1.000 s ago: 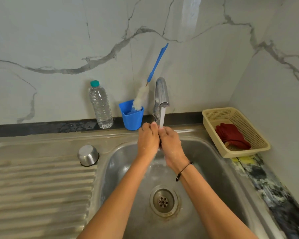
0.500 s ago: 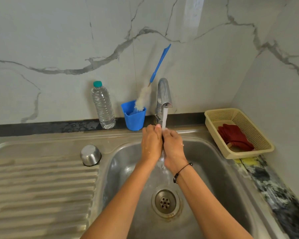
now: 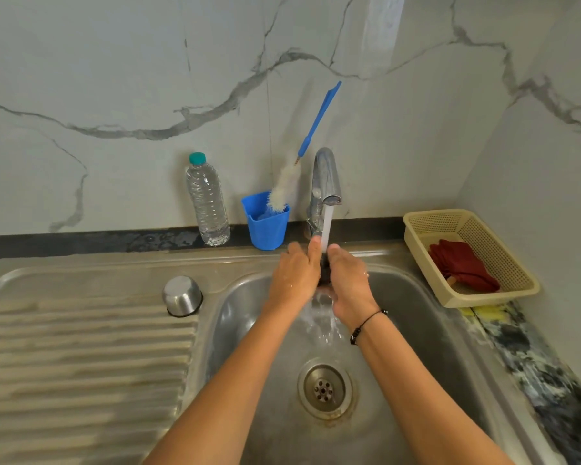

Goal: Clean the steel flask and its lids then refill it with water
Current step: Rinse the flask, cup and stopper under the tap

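A small dark lid (image 3: 324, 270) is held under the running tap (image 3: 326, 182) above the steel sink (image 3: 426, 330), pressed between the left hand (image 3: 294, 275) and the right hand (image 3: 348, 280). The fingers of both hands are curled round the lid, so that little of it is seen. A stream of water (image 3: 326, 226) is seen falling from the spout onto the lid and spilling down between the wrists towards the drain (image 3: 325, 388). A dark cord bracelet (image 3: 366, 325) is worn on the right wrist.

A steel cap (image 3: 182, 296) is seen upside down at the top of the ribbed draining board (image 3: 81, 364), left of the basin and well apart from the hands. Against the marble wall, a clear plastic water bottle (image 3: 208, 201) with a teal top is stood beside a blue cup (image 3: 266, 226), in which a bottle brush (image 3: 284, 189) with a blue handle is leaned. On the worktop to the right, a cream basket (image 3: 416, 229) is placed, with a red cloth (image 3: 462, 266) laid inside it. The flask's body cannot be made out.
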Demonstrator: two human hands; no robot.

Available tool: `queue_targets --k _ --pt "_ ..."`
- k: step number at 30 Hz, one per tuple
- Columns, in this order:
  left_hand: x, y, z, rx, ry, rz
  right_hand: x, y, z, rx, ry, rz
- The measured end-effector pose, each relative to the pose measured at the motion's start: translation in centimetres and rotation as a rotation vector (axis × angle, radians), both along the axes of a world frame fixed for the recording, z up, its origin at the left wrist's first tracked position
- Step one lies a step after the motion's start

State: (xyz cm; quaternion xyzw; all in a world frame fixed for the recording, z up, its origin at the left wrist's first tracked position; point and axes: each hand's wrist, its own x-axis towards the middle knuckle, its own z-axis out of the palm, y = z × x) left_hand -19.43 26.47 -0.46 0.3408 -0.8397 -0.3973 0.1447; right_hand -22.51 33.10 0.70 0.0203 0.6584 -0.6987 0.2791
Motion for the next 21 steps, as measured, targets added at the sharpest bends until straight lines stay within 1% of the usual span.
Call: queue_targets --k 1,3,5,7,9,11,13,14,15,16,18,21 --pt "0.1 -0.1 0.0 0.007 -0.029 0.004 0.2 0.0 -0.3 0.032 0.083 -0.026" --pt "0.3 -0.1 0.4 0.044 -0.001 0.035 0.6 -0.1 -0.7 0.053 0.205 -0.048" --pt "0.2 0.1 1.0 0.076 0.035 0.075 0.9 -0.4 -0.9 0.054 0.271 -0.084" --pt "0.1 0.7 1.3 0.066 0.089 0.105 0.7 -0.7 -0.5 0.061 0.301 -0.150" --pt "0.4 1.2 1.3 0.038 0.167 0.102 -0.1 -0.9 -0.1 0.050 0.284 -0.217" --pt "0.9 1.3 1.2 -0.011 0.229 0.057 -1.0 -0.9 0.5 0.013 0.196 -0.225" --pt "1.1 1.4 1.2 -0.057 0.213 0.005 -1.4 -0.8 1.1 -0.047 0.089 -0.171" --pt "1.0 1.4 1.1 -0.050 0.196 -0.001 -1.4 -0.7 1.2 -0.069 0.059 -0.149" --pt "0.8 1.3 1.2 -0.001 0.196 0.008 -1.4 -0.6 1.2 -0.081 0.059 -0.135" --pt "0.6 1.3 1.4 0.094 0.203 0.041 -1.3 -0.5 1.0 -0.088 0.085 -0.132" --pt "0.2 1.1 1.7 0.272 0.205 0.115 -0.9 -0.4 0.4 -0.109 0.186 -0.150" --pt "0.2 0.4 1.8 0.486 0.180 0.091 -0.1 -0.1 -0.4 -0.096 0.314 -0.113"
